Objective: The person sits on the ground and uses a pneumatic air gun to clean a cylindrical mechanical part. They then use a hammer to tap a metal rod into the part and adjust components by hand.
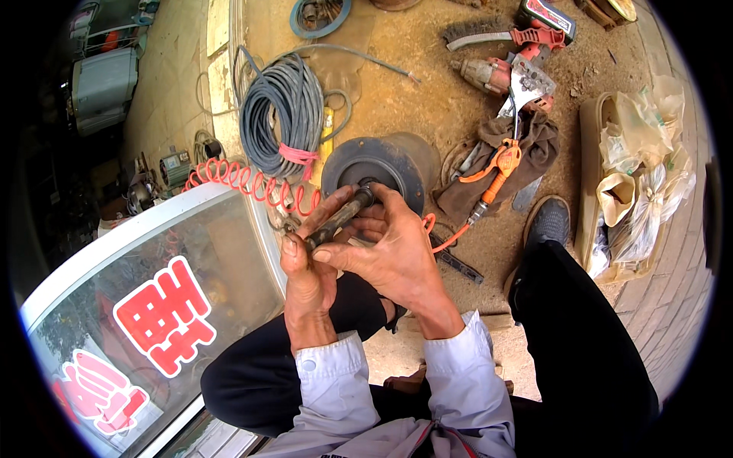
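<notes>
Between my two hands is a dark, greasy metal shaft (340, 217) with a thicker, ring-like collar at its far end. My left hand (308, 278) grips it from the left, thumb by the near end. From the right, my right hand (397, 256) closes on it too, its thumb reaching toward that same end and its forefinger up by the collar. Just beyond lies a dark round flanged metal housing (412, 164), its wide opening facing me. The shaft's far end overlaps that opening; whether it touches the housing I cannot tell.
A grey cable coil (279, 118) tied with pink lies far left of the housing, near a coiled red air hose (237, 179). To the right are an orange air blow gun (500, 168), a brown rag (538, 141), a red cordless power tool (496, 75) and a box of plastic bags (637, 175). A glass door (229, 237) stands left.
</notes>
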`<state>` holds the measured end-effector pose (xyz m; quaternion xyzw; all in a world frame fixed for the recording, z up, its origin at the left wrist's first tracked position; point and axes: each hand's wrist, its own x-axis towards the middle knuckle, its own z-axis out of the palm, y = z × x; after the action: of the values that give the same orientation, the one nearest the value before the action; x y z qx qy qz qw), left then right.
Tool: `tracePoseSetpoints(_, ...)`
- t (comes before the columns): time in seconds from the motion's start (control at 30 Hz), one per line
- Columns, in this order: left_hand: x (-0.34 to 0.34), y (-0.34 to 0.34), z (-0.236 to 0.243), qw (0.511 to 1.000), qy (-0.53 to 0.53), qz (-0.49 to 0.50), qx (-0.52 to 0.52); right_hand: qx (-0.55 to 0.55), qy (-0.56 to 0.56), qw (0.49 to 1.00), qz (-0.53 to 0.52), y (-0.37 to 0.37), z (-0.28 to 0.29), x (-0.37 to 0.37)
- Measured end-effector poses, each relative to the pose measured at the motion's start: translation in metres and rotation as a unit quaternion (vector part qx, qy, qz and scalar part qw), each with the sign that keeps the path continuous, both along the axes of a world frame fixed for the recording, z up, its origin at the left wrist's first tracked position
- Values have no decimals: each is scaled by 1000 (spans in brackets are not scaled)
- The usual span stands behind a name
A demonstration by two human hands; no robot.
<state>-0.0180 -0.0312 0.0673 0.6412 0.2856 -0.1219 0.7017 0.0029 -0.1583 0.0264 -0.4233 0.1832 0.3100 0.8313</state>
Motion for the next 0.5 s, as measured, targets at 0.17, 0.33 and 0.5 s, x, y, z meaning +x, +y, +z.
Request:
tracePoseSetpoints(0.17, 2, 0, 1, 1000, -8, -17, -11, -28, 8, 999, -13, 0, -1, -1)
tracePoseSetpoints(0.33, -1, -1, -2, 1000, -13, 18, -13, -15, 19, 999, -30, -1, -5, -2)
tracePoseSetpoints(0.5, -2, -1, -3, 999, -22, 26, -17, -9, 26, 999, -17, -4, -7, -2)
